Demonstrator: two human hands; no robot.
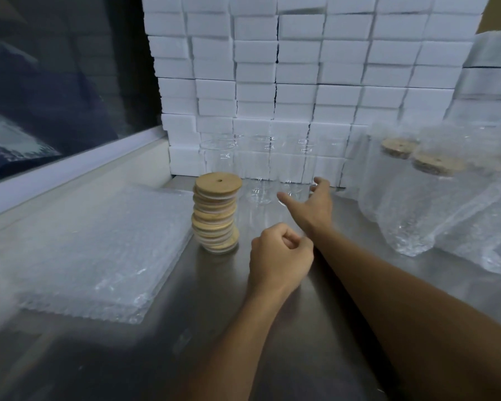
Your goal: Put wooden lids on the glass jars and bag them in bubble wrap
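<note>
Nearest, the left hand [279,256] is curled into an empty fist on the table [301,328], with the stack of lids [216,211] at its ten o'clock, while the right hand [315,205] reaches, fingers spread and holding nothing, toward the clear jars [261,169] at twelve o'clock before the white boxes [301,68], the bagged jars [411,198] at two o'clock.
</note>
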